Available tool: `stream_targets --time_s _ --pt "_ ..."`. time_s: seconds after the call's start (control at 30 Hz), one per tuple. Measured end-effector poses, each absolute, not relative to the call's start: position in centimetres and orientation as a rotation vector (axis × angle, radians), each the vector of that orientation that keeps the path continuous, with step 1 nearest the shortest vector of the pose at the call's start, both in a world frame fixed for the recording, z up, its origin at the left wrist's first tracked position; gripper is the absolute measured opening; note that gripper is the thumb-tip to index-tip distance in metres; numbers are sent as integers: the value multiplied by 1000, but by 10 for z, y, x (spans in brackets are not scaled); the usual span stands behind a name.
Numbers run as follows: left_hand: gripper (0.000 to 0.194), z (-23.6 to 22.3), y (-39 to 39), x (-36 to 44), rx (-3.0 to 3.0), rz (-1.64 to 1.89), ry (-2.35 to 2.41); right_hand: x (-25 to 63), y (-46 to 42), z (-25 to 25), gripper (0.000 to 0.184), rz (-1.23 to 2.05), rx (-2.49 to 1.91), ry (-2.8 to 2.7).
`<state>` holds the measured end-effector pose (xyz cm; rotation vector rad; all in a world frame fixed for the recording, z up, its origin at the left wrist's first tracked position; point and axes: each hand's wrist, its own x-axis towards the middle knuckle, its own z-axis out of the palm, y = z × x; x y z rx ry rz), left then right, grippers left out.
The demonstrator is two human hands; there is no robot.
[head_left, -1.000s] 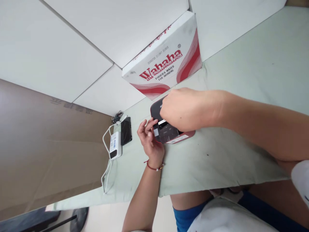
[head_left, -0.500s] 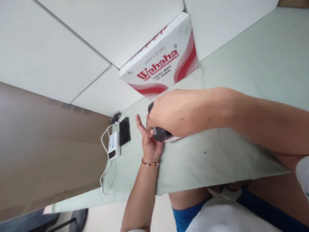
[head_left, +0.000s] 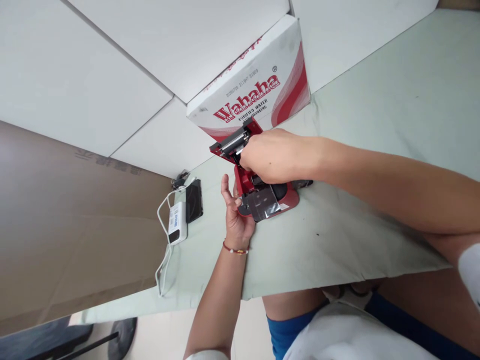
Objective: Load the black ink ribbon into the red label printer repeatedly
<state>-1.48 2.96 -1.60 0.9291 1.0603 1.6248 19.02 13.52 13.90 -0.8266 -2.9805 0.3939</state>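
Observation:
A red and black device [head_left: 293, 199] with a hinged lid [head_left: 236, 145] sits on the cloth-covered table. The lid stands raised, showing a metal rod and a dark roller on its inner side. A dark, glossy flap or film [head_left: 264, 202] lies over the near side of the body. My left hand [head_left: 238, 220] grips the device's left end, its thumb on the near corner and one finger stretched upward. My right hand [head_left: 279, 155] reaches over the body, closed at the lid's right part; its fingertips are mostly hidden.
A white and red Wahaha carton [head_left: 258, 90] stands against the white wall behind the device. To the left lie a black phone-like slab [head_left: 194, 201] and a white power bank [head_left: 177, 222] with a white cable. A large brown cardboard [head_left: 82, 235] borders the left side.
The device's lid has swung up from the body, exposing the red interior and rollers. My right hand has moved slightly up with it. My left hand stays at the device's left end.

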Motion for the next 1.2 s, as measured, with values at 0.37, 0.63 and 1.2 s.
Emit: stream_targets --time_s 0.37,0.63,1.2 --pt "62 -17 29 -11 983 1580 1057 179 147 125 32 271 -863 -3235" --pt "64 -17 27 -6 961 1611 1094 168 137 137 23 419 -1002 -3243" --pt "65 -17 29 -11 996 1585 1076 250 208 150 33 511 -985 -2935"
